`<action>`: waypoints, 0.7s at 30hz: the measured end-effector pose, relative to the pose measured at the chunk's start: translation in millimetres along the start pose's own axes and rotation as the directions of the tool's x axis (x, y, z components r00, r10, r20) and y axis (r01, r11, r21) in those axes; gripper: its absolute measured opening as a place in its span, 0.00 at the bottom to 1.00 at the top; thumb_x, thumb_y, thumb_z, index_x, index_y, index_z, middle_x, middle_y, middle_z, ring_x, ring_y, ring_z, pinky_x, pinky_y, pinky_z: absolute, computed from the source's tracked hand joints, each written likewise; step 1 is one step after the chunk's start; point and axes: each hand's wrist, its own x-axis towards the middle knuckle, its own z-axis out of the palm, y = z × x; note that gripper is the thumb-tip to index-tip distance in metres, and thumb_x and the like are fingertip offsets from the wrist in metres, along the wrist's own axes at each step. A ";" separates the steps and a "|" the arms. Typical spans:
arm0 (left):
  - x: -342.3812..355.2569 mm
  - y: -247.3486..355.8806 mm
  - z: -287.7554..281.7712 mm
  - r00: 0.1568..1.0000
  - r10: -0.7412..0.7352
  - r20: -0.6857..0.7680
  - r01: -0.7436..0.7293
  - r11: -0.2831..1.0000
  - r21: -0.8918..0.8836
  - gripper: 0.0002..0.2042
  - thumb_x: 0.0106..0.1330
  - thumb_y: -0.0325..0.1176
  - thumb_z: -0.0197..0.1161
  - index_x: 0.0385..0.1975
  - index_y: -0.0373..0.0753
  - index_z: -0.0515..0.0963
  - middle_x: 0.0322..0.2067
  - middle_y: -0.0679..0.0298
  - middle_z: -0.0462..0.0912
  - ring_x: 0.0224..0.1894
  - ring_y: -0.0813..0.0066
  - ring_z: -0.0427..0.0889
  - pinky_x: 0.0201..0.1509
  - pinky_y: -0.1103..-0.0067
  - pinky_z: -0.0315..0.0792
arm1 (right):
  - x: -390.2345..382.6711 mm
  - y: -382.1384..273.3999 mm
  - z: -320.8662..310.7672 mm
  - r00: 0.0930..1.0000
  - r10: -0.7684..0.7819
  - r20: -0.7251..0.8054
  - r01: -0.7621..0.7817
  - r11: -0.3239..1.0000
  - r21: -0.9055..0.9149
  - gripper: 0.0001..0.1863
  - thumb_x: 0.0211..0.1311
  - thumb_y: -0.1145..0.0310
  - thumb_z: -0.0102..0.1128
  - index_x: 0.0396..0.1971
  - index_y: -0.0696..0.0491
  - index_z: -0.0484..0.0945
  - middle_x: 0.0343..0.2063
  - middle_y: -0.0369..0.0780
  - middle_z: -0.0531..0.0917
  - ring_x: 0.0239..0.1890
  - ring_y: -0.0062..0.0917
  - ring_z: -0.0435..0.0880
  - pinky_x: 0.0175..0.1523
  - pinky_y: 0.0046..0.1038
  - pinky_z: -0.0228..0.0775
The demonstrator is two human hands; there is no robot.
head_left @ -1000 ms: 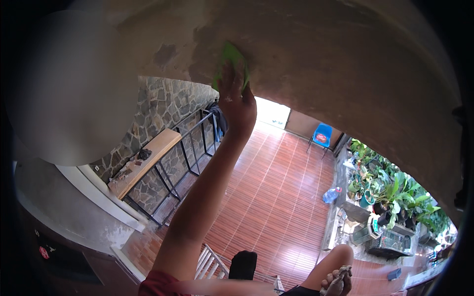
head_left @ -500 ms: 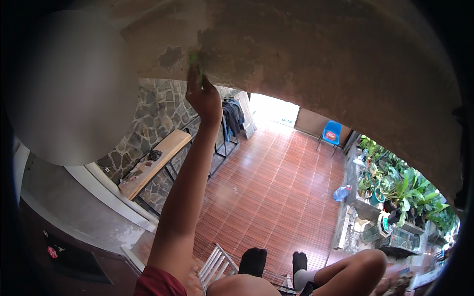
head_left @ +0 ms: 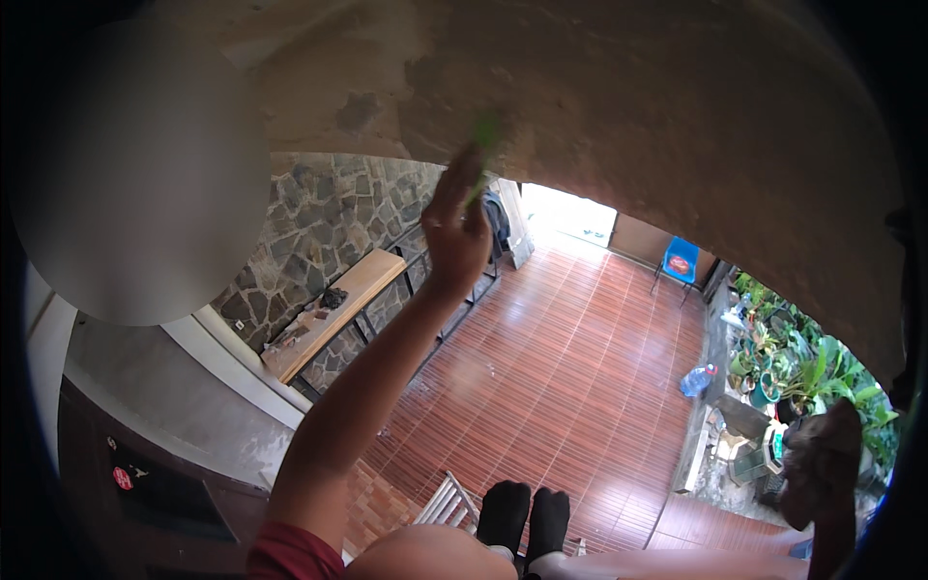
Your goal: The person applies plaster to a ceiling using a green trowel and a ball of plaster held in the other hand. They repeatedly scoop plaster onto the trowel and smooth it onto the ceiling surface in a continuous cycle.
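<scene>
Raised on an outstretched arm with a dark red sleeve, my left hand [head_left: 456, 217] is closed on a small green tool [head_left: 485, 130]. The tool is blurred, so its kind does not show. Its green end is at the stained brown plaster surface [head_left: 628, 106] overhead, by the edge of a darker patch. My right hand [head_left: 820, 469] is up at the right side, dark and in shadow, in front of the plants. Whether its fingers hold anything I cannot make out.
My feet in dark socks [head_left: 505, 517] are high over a red tiled floor [head_left: 561, 387], beside a light-coloured ladder [head_left: 448, 503]. A wooden bench [head_left: 338, 309] lines the stone wall. A blue chair [head_left: 680, 259], a water bottle [head_left: 696, 380] and potted plants [head_left: 812, 372] are at right.
My left hand has moved right along the plaster with the green tool. My right hand has risen into view at the right. My feet have come together, and the view has shifted slightly.
</scene>
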 end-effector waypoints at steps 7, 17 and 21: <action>40.2 -64.8 -12.1 0.888 -0.324 -0.328 0.377 0.919 0.113 0.19 0.68 0.23 0.52 0.59 0.36 0.71 0.56 0.50 0.76 0.56 0.56 0.78 0.53 0.71 0.74 | 44.4 9.5 29.7 0.945 0.151 0.291 -0.133 0.988 -0.082 0.10 0.60 0.66 0.57 0.40 0.52 0.72 0.38 0.42 0.78 0.42 0.33 0.75 0.50 0.36 0.69; -1.5 3.5 35.8 0.945 -0.322 -0.062 0.327 0.939 0.105 0.19 0.68 0.27 0.55 0.60 0.37 0.70 0.61 0.48 0.69 0.56 0.54 0.77 0.54 0.70 0.77 | 62.8 59.5 69.0 0.884 -0.133 0.449 0.430 0.611 -0.665 0.04 0.54 0.69 0.51 0.29 0.49 0.75 0.28 0.40 0.77 0.39 0.35 0.75 0.45 0.36 0.69; 5.7 24.4 8.4 0.950 -0.300 0.086 0.304 0.952 -0.035 0.18 0.70 0.29 0.54 0.59 0.36 0.71 0.58 0.47 0.73 0.58 0.56 0.76 0.58 0.71 0.73 | 64.5 73.6 58.7 0.869 -0.069 0.489 0.439 0.562 -0.701 0.04 0.51 0.68 0.54 0.28 0.49 0.76 0.28 0.38 0.77 0.38 0.34 0.76 0.43 0.34 0.71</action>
